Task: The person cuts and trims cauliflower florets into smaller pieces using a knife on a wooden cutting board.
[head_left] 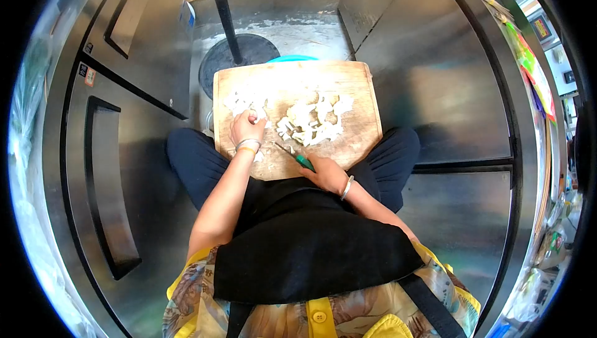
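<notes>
The knife (303,160) has a green handle and a thin, dark, narrow blade; beyond it, the white pieces (317,123) are small, uneven and chunky, some with creamy edges, while those farther left look finer, though glare washes out their detail. A black apron (311,245) covers the lap at six o'clock, with dark-trousered knees (398,157) at three and nine. Between them is the pale wooden board (364,145), its corners rounded and its surface marked. Steel doors (448,77) close in at two and ten, a round black base (214,67) with a pole (222,14) stands at eleven, and a blue rim (292,58) peeps out at twelve, mostly hidden by the board. The right hand (326,175), at five on the board, is closed round the handle, the blade aimed at ten. The left hand (247,131), at nine, has its fingers bent in toward the thumb over the left-hand scatter, blocking part of it; whether it grips a bit cannot be told. The main heap lies at one, at twelve from the right hand and at three from the left.
</notes>
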